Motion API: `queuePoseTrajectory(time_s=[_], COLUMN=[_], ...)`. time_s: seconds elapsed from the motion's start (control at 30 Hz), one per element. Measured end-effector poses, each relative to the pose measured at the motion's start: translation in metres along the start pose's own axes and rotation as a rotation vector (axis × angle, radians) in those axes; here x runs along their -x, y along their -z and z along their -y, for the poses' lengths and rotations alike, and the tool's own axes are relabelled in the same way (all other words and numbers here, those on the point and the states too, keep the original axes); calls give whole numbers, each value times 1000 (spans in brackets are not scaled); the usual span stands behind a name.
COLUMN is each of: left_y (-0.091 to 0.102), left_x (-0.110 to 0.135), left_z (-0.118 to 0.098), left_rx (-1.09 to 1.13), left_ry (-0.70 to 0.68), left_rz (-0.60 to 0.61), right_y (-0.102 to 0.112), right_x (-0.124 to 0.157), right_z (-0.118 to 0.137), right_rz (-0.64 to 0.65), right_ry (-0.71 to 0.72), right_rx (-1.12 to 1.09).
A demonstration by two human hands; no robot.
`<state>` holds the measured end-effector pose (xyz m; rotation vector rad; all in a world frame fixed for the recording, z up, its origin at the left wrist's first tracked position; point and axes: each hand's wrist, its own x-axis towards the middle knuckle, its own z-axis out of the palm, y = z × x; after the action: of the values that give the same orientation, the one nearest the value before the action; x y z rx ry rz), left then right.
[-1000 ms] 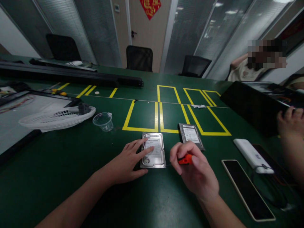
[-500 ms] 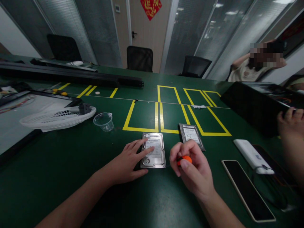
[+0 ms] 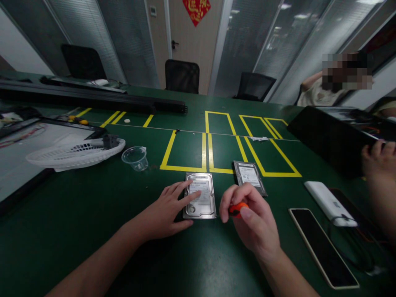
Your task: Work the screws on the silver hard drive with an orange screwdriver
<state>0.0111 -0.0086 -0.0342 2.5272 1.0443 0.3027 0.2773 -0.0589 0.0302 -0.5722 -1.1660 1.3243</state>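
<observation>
A silver hard drive lies flat on the green table in front of me. My left hand rests on its left side, fingers stretched out over the label, thumb along the near edge. My right hand is closed round an orange-handled screwdriver, held just right of the drive's near right corner. A second, darker hard drive lies a little farther back on the right.
A clear plastic cup and a white mesh basket stand at the left. A phone and a white power bank lie at the right. Another person's hand holds a black tray at the far right. Yellow tape boxes mark the table.
My right hand has shifted slightly left toward the silver drive and turned the orange handle in its fingers. My left hand has stayed on the drive.
</observation>
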Motion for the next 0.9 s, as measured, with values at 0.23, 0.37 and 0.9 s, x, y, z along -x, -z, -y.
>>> queuePoseTrajectory(time_s=[0.23,0.37,0.9], left_y=[0,1,0], left_x=[0,0,-1], left_z=[0,-1,-1], left_rx=[-10,-6,-20], left_ry=[13,27,6], left_rz=[24,42,27], right_y=[-1,0,0], right_x=[3,2,3], right_z=[1,4,1], right_rz=[-3,17,13], right_ry=[-31,-1,-49], right_rx=[-30,-14,-100])
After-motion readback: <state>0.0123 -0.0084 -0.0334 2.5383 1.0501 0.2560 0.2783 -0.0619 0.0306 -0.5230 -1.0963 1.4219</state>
